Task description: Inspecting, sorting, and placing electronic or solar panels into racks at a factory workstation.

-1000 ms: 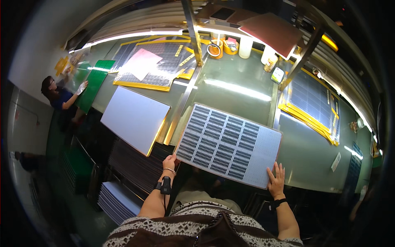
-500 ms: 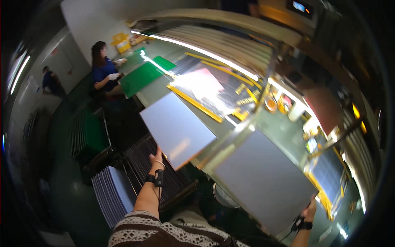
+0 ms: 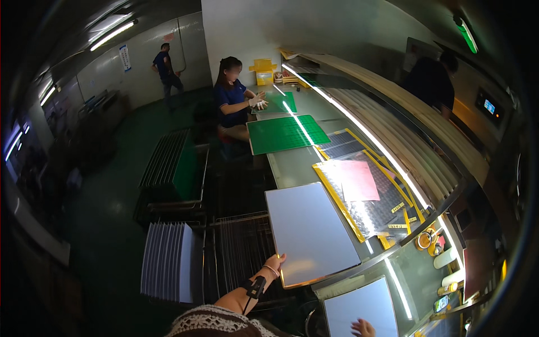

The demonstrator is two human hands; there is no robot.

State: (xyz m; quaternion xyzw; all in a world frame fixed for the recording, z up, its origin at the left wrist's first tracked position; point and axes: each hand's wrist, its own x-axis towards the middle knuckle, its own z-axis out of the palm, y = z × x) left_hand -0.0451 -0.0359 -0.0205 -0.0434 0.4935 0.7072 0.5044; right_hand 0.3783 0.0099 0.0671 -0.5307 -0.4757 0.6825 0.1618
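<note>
The grey-green bench (image 3: 289, 171) carries green panels (image 3: 275, 135), yellow-edged dark sheets (image 3: 387, 205) and a pale panel (image 3: 311, 230) overhanging its edge.

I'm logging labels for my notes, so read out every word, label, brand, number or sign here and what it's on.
Nothing reads clearly.
Blue-and-white wall sign: too small.
Printed yellow strips on the yellow-edged sheets: too small.
Lit screen at right: too small and blurred.

Pale blue panel (image 3: 310, 230), green sheet (image 3: 287, 134)

A white-patterned brown top (image 3: 209, 321), pale bracelet (image 3: 272, 270) and black wrist device (image 3: 256, 286) with cable (image 3: 247, 305) are worn
</note>
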